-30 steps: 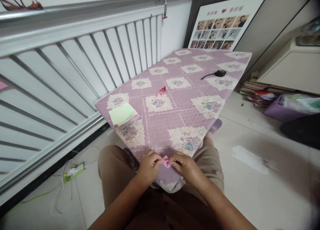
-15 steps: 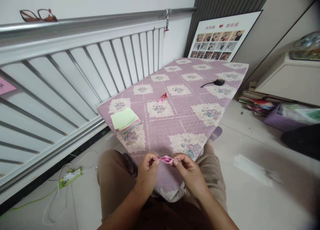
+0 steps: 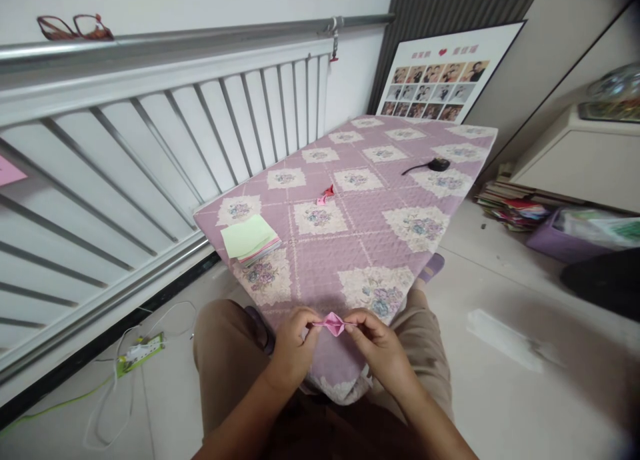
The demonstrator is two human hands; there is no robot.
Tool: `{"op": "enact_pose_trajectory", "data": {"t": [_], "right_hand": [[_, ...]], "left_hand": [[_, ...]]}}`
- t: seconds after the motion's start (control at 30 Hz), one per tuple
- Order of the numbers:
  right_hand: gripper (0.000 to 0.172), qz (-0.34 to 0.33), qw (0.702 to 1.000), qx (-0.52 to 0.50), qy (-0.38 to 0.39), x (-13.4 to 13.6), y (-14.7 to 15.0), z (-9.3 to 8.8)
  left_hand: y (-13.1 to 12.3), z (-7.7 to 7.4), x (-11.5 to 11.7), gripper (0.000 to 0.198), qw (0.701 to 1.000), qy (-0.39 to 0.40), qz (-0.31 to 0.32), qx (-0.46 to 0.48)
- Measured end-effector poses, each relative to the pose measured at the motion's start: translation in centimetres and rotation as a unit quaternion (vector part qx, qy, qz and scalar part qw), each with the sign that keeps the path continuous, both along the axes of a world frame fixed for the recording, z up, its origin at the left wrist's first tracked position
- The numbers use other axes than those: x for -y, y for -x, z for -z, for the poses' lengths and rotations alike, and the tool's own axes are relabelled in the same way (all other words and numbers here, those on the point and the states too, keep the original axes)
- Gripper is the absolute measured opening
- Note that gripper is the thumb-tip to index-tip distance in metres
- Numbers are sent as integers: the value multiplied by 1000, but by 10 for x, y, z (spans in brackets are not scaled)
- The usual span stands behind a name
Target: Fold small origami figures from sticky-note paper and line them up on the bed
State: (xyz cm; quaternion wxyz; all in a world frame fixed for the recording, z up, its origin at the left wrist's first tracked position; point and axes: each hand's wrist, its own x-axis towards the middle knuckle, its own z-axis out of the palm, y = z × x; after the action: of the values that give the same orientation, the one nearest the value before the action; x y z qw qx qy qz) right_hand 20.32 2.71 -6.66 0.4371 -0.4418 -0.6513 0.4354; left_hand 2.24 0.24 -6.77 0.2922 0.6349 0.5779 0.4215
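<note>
A small folded pink paper piece (image 3: 333, 323) is held between both my hands over the near edge of the table. My left hand (image 3: 293, 349) pinches its left tip with fingers closed. On the other side my right hand (image 3: 376, 346) pinches its right end. The table carries a purple quilted cloth (image 3: 360, 213) with flower squares. A stack of coloured paper squares (image 3: 249, 238), a green sheet on top, lies near the table's left corner. Another small folded pink and red paper (image 3: 325, 195) rests farther back on the cloth.
A black object with a cord (image 3: 434, 165) lies at the table's far right. A white metal railing (image 3: 150, 147) runs along the left, glasses (image 3: 75, 27) on its top. A photo board (image 3: 440, 80), piled books (image 3: 510, 203) and a power strip (image 3: 140, 351) stand around on the floor.
The hands lifted the pink paper and pulled it out long and flat half a second ago. Now they have come closer together and the paper is shorter and bunched.
</note>
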Motion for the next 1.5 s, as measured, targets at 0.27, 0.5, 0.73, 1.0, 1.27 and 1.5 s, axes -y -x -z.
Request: {"op": "enact_pose_trajectory", "data": {"t": [0.27,0.5,0.73,1.0,1.27,1.5], "right_hand": [[15,-6,968,214,-132,-3,-6,32],[17,-2,953,248,-174,-4,-7,37],[12,-26,926,345,-151,-6,10,10],[19,-78,848,520,-65,-13,33,-6],[27,-90,826,556,-32,-15,41,-10],[12,-72,893,442,-49,-18,17,-8]], "left_hand": [[3,23,-3,15,963,89,56,-246],[4,29,-4,17,966,93,57,-234],[3,32,-6,14,962,87,52,-254],[1,32,-5,10,958,81,47,-269],[2,25,-6,13,967,94,45,-233],[2,28,-6,15,969,79,48,-228]]}}
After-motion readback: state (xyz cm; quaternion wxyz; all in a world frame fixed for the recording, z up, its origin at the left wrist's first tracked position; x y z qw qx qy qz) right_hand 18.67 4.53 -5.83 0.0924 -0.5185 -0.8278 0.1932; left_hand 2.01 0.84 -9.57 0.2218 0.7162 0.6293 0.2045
